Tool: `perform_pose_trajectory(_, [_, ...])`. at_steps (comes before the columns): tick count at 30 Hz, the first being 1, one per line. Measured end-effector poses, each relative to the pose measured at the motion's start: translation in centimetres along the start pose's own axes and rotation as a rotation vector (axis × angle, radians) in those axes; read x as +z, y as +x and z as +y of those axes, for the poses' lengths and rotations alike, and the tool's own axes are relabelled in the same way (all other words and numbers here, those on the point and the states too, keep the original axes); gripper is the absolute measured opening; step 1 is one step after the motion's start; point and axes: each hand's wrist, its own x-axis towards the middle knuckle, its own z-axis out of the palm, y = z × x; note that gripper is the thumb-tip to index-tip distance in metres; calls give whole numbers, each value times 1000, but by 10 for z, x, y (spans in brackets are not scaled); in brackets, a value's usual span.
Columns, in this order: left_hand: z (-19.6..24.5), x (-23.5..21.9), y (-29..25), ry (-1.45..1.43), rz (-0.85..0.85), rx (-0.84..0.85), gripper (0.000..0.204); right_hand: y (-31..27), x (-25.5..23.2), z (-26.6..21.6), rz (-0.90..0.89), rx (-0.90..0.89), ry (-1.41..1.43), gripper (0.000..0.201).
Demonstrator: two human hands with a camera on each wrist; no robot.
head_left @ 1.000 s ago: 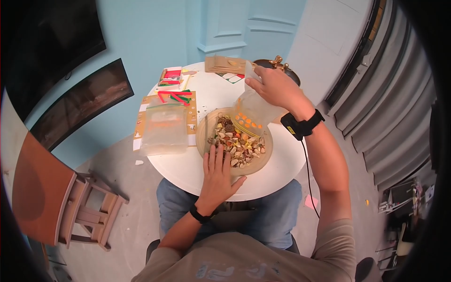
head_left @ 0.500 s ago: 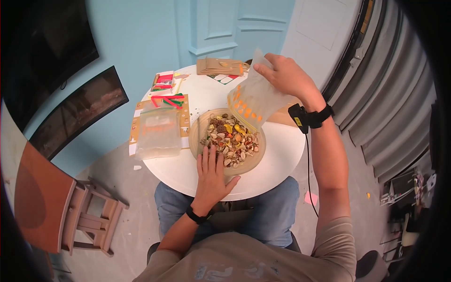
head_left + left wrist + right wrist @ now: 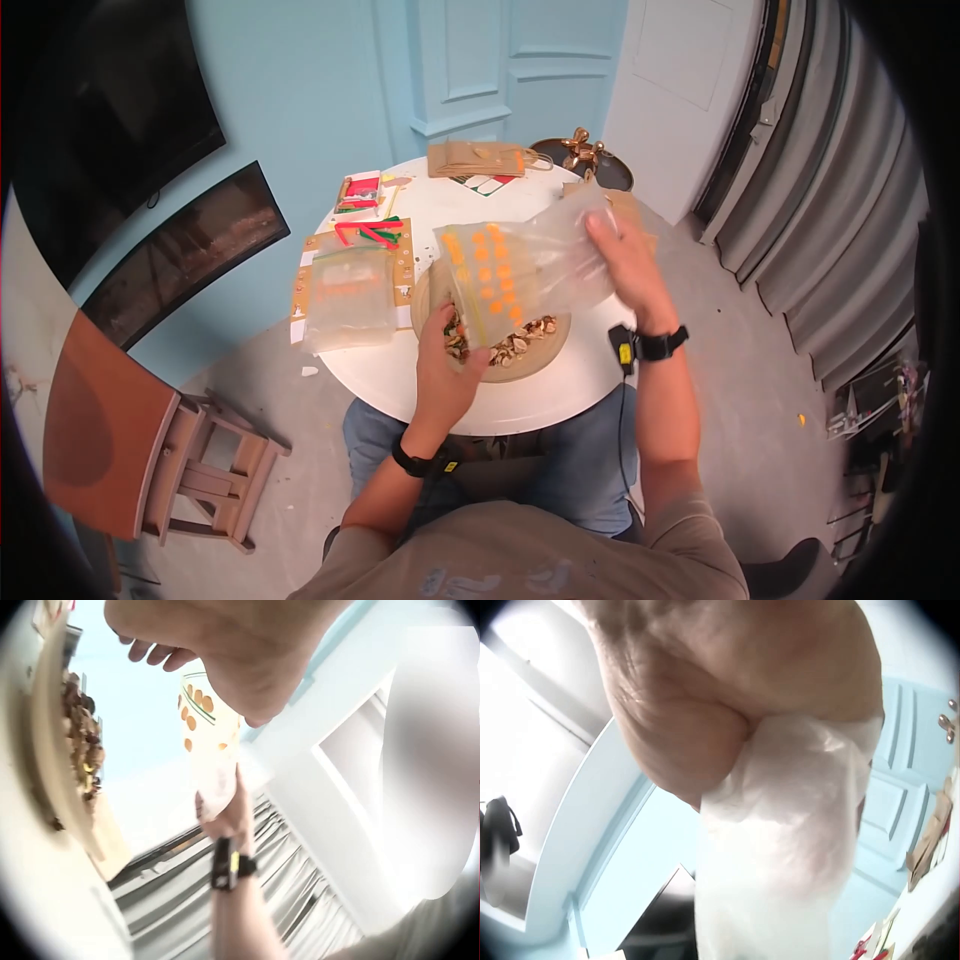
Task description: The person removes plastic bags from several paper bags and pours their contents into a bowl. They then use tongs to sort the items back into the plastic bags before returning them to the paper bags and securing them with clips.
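Observation:
A frosted zip bag with orange marks (image 3: 500,275) is held over a round tan tray (image 3: 525,368) of dried plant pieces (image 3: 515,347). My right hand (image 3: 637,275) grips the bag's far end; in the right wrist view the bag (image 3: 780,832) hangs from that hand (image 3: 735,682). My left hand (image 3: 447,378) is at the zip edge, its thumb and fingers apart. The left wrist view shows the left hand (image 3: 232,645) with spread fingers near the bag (image 3: 206,742); whether it touches the bag is unclear.
Another zip bag (image 3: 350,305) lies on a patterned brown sheet (image 3: 403,265) at the left. Behind are red and green strips (image 3: 372,233), a red packet (image 3: 360,192) and brown paper bags (image 3: 475,158). A dark round tray (image 3: 612,172) stands beyond the table.
My right hand has lowered and tipped the bag towards horizontal, its zip edge now facing left. My left hand has risen from the tray's rim to the bag's edge.

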Motion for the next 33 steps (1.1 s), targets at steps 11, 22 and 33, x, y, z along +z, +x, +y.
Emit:
perform_pose_trajectory(11, [18,-5,17,-402,-88,-338,22,-50,3,65,108,154,697,40])
perform_pose_trajectory(22, [0,-15,13,-509,-140,-439,23,-54,6,81,398,89,508,25])
perform_pose_trajectory(33, [25,6,43,-343,217,-208,27,-87,27,85,211,87,590,26])
